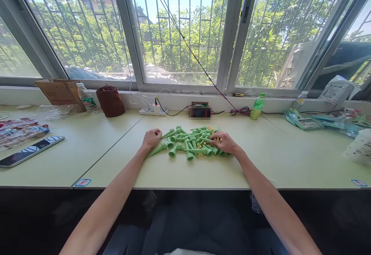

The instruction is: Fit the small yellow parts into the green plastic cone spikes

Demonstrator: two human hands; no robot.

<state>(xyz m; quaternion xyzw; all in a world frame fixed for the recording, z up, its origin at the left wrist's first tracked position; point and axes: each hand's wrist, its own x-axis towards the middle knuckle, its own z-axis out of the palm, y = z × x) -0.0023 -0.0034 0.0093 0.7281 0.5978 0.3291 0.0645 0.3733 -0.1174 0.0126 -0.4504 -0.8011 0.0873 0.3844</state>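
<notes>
A loose pile of green plastic cone-shaped pieces (189,152), with small yellow bits (199,155) scattered among them, lies on the pale table. My left hand (151,139) rests at the pile's left edge, its fingers curled together; whatever is in them is hidden. A single green cone (158,149) lies just below and right of that hand. On the pile's right side is my right hand (224,141), fingers bent and closed down among the green pieces. Its fingertips meet one or more cones, but I cannot tell which one they grip.
Along the back of the pale table (116,162) stand a brown bag (110,100), a power strip (153,111), a dark display device (200,111) and a green bottle (257,106). A tablet (31,152) lies left; plastic packets (307,120) lie right.
</notes>
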